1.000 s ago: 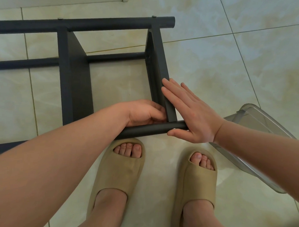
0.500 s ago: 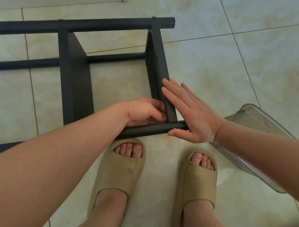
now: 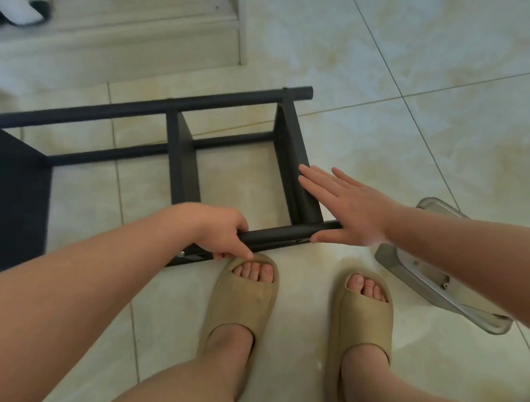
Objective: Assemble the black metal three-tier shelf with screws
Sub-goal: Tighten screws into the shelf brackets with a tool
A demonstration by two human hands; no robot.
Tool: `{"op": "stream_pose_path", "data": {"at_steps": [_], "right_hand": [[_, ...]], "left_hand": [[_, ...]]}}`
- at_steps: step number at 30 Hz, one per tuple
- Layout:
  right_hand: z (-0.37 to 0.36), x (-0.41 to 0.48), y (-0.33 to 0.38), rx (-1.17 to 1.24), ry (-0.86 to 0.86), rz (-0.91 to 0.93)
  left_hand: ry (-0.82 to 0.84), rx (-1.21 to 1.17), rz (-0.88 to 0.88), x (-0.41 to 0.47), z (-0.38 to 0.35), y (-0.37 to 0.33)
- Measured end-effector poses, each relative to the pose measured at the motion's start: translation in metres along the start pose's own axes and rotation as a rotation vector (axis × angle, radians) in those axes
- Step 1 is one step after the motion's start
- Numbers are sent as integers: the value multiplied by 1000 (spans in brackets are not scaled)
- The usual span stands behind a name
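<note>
Head camera, looking straight down: the left hand (image 3: 221,233) had its fingers curled over the near tube (image 3: 283,233) of the black metal shelf (image 3: 181,162), gripping it, with the index finger pointing down toward the floor (image 3: 373,74). The right hand (image 3: 349,212) held nothing. Its fingers were straight and lay flat against the outer face of the end panel (image 3: 302,181), and its thumb stretched along the underside of the same tube's end.

The shelf lay on its side on the pale tiles. Its three panels stood on edge between long round tubes, and the frame ran off toward the floor's left edge. The person's feet, in tan slippers (image 3: 246,299), stood just on the near side of the gripped tube, the left toes almost under it. A clear plastic tray (image 3: 437,287) lay tilted on the tiles beside the right foot, partly crossed by the right forearm. A pale step (image 3: 108,49) rose at the floor's far-left corner.
</note>
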State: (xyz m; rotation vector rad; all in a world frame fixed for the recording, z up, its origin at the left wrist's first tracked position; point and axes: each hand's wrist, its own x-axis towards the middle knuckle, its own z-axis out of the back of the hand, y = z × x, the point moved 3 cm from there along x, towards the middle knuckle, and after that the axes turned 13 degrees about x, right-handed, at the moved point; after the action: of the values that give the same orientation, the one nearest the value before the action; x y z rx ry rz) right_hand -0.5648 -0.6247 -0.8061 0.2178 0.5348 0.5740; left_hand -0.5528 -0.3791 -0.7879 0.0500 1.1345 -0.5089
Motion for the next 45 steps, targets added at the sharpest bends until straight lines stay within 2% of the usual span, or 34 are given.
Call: {"op": "stream_pose_path", "data": {"at_steps": [3, 6, 12, 19, 24, 35, 45], "right_hand": [[19, -1, 13, -140, 82, -92], [44, -6, 28, -158, 65, -165], [97, -16, 69, 23, -163, -190], [149, -32, 91, 104, -336, -334], [142, -35, 89, 106, -429, -339], [114, 5, 64, 171, -355, -338], [120, 25, 45, 203, -398, -332]], "left_hand": [[-169, 35, 25, -13, -4, -6], [-312, -55, 43, -28, 6, -10], [-577, -29, 45, -79, 58, -7], [-797, -56, 5, -116, 96, -18], [-832, -44, 36, -114, 98, -24], [-936, 18, 274, -72, 105, -8], [-1000, 18, 386, -58, 123, -2]]}}
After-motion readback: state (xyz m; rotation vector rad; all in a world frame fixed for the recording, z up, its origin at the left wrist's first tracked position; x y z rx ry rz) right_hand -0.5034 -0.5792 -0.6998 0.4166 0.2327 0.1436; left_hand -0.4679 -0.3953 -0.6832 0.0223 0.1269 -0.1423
